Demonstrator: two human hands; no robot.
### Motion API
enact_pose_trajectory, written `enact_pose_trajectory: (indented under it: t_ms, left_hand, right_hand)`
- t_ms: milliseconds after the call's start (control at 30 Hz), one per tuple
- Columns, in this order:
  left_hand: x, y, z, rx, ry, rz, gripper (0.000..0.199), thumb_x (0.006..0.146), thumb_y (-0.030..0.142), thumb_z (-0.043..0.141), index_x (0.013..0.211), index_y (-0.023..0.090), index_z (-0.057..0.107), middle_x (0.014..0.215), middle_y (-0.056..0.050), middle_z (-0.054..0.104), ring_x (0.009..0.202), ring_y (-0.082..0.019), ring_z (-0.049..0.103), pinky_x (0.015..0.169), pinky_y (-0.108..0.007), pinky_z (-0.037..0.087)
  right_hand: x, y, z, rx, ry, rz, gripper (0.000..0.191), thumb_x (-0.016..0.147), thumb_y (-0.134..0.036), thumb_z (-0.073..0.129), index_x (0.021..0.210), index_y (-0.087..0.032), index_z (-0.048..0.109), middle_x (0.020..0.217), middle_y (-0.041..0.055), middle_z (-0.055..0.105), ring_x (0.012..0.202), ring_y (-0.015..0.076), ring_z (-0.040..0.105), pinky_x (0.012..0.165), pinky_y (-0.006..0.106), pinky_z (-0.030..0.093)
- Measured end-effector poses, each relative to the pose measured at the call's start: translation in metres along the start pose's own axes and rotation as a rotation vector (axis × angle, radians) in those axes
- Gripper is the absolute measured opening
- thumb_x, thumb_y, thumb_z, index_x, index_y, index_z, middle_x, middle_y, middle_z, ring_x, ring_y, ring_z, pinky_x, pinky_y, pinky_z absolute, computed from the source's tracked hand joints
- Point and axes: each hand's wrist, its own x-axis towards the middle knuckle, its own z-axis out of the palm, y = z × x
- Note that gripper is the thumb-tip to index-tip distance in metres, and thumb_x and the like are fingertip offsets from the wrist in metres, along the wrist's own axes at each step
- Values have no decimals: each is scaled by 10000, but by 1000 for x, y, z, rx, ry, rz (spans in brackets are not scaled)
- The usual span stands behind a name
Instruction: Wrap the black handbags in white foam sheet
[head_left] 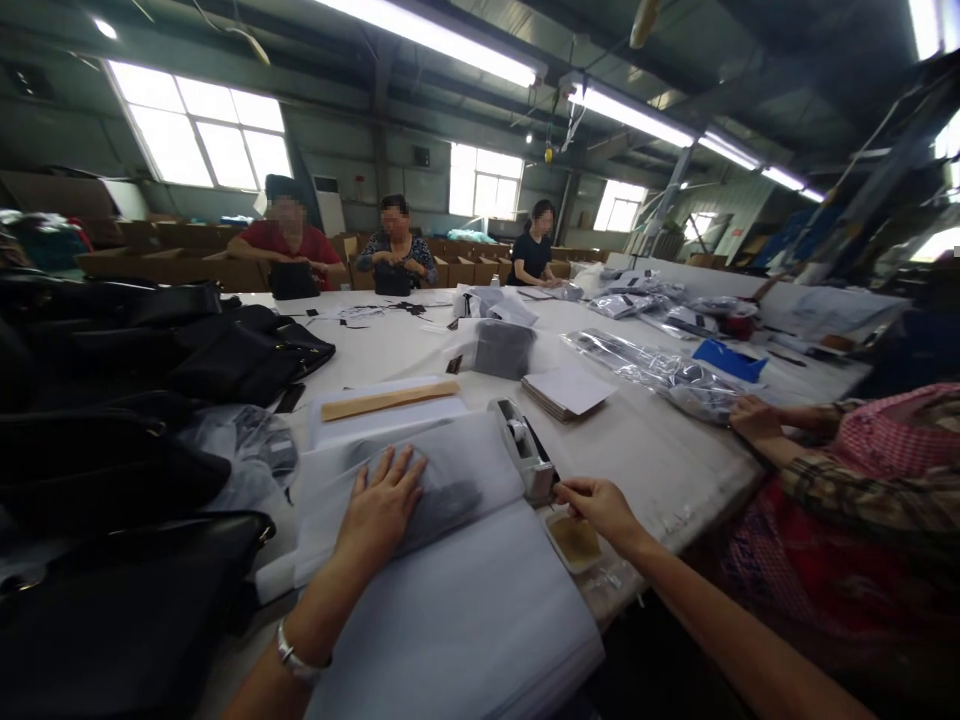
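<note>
White tissue paper [480, 440] is folded over a dark flat item [442, 510] that shows through it. My left hand [386, 500] lies flat on this wrapped item with its fingers spread. A stack of white paper sheets [480, 620] extends beneath it towards me. Just right of the wrapping stands a tape dispenser [534, 465] with a roll in it. At the dispenser's front end, my right hand [596, 505] pinches the tape between thumb and fingertips; the tape itself barely shows. Under that hand sits a small white dish [574, 545] with a yellowish-brown inside.
Black bags [225, 350] are piled along the left. Behind the wrapping lie a tan strip [390, 400], stacked cards [568, 392] and a grey wrapped item [502, 348]. A co-worker's hand [754, 420] touches clear plastic packaging [660, 375] at right. Several people work across the table.
</note>
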Motion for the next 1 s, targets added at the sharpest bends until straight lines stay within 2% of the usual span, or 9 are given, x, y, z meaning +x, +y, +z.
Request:
enact_pose_trajectory:
  t_ms: [67,167,233,333,400,500,567,800,1000]
  left_hand:
    - [0,0,-1,-9,-10,1,440,990,309,374,1421,300,458,1563,-18,335,1453,-302,269,1097,-568,341]
    - [0,0,-1,-10,-8,4,442,991,304,375,1425,292,455,1560,-21,343,1453,-303,269,1103,-566,331]
    - [0,0,1,-10,0,2,442,990,304,380,1425,293,457,1559,-21,344,1452,-304,269,1106,-563,326]
    - [0,0,1,-11,4,2,441,988,299,392,1424,290,460,1557,-25,350,1450,-306,275,1104,-566,329]
    - [0,1,0,-2,7,6,439,988,293,399,1423,283,462,1555,-28,352,1447,-308,282,1099,-571,339]
    - [0,2,-1,19,12,6,433,989,282,408,1418,287,467,1548,-23,363,1442,-304,296,1094,-572,351]
    - [0,2,-1,24,15,3,431,986,277,418,1413,292,471,1543,-20,373,1437,-301,307,1094,-570,357]
    - [-1,1,6,3,55,-2,428,972,287,457,1399,309,481,1540,-19,381,1426,-309,331,1085,-593,369]
    - [-2,1,11,-24,93,1,427,977,297,439,1401,335,472,1534,-3,394,1426,-297,335,1084,-597,376]
  right_hand:
    - [0,3,-11,-230,24,-100,325,795,-476,607,794,-189,759,750,51,731,558,179,617,583,317,505]
    - [-5,0,-34,-593,69,-358,267,890,-322,518,959,-229,759,951,70,749,827,232,681,783,352,521]
    - [-5,-9,-49,-805,27,-541,296,908,-206,486,1063,-247,735,1061,75,734,975,239,662,877,357,500]
    - [6,-33,-63,-1012,-75,-839,330,929,-133,469,1134,-245,703,1093,71,728,965,214,660,865,331,504]
    - [19,-53,-60,-1065,-108,-1069,306,950,-133,465,1122,-233,698,1058,66,734,911,188,664,814,304,509]
    - [42,-82,-36,-1063,-159,-1318,242,971,-172,475,1044,-220,700,937,46,733,820,151,651,719,257,481]
    - [59,-99,-10,-1031,-226,-1361,203,974,-255,500,976,-221,699,859,32,714,763,135,632,674,241,447]
    - [120,-140,81,-976,-466,-1284,263,917,-426,575,787,-233,699,771,4,694,657,121,591,575,246,325]
    - [154,-165,119,-1156,-647,-1243,263,858,-450,632,740,-231,716,742,12,717,663,142,608,550,257,272]
